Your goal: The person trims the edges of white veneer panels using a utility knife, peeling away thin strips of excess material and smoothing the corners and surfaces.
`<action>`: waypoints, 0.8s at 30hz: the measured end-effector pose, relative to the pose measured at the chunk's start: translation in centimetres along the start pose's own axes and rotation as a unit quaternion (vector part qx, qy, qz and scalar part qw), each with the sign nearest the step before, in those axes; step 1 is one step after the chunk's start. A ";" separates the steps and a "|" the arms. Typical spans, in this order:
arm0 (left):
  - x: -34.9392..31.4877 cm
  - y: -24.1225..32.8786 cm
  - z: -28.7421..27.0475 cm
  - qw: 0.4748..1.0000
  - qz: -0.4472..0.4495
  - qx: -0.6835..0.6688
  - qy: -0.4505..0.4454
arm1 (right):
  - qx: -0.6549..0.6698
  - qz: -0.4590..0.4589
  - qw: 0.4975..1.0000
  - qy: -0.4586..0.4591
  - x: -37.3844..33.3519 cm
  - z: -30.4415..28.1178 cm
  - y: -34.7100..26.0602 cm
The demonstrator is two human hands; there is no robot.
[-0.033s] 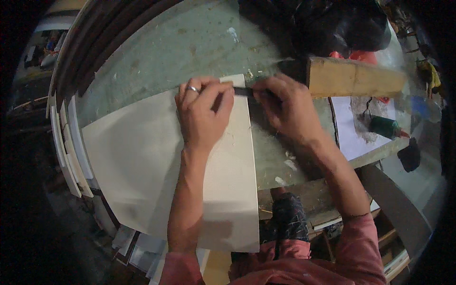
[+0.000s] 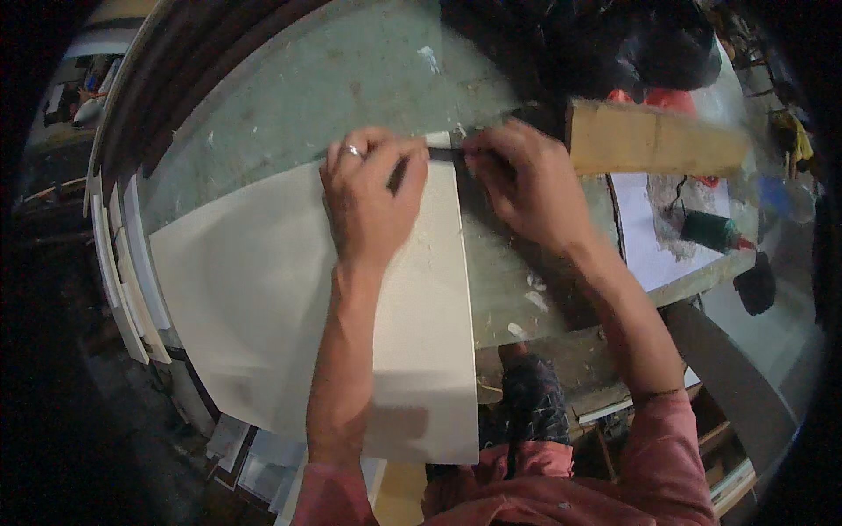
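A large off-white board lies on the green worktop, its near end reaching past the table's front edge. Near the board's far right corner, a dark narrow strip spans the gap between my hands and crosses the board's right edge. My left hand, with a ring on one finger, is over the board and pinches the strip's left end. Just beyond the edge, my right hand grips the other end, slightly blurred. Fingers cover both ends, so the strip's exact kind cannot be made out.
A wooden block sits right of my right hand, with a black plastic bag behind it. A green bottle with a reddish tip lies on stained white paper. Long panels line the left side.
Both hands and the dark strip have shifted slightly away from me along the board's right edge. The board stays in place.
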State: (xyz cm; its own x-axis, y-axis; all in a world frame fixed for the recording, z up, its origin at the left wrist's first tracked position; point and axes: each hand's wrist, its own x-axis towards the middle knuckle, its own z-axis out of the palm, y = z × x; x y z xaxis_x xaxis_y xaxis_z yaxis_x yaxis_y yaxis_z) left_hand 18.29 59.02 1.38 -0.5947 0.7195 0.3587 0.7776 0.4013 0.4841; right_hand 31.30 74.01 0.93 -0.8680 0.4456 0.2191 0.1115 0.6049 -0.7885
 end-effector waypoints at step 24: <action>-18.2 6.8 -6.4 0.996 -0.022 -0.008 -0.085 | 0.039 0.047 0.989 -0.138 -19.2 -0.1 -6.9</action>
State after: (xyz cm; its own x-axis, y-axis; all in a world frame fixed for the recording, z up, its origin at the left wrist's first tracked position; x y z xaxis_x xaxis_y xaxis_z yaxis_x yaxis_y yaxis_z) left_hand 33.11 45.00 3.24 -0.5836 0.7878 0.1971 0.7474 0.4262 0.5097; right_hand 47.20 61.30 2.24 -0.9559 0.2932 -0.0140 0.1694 0.5120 -0.8421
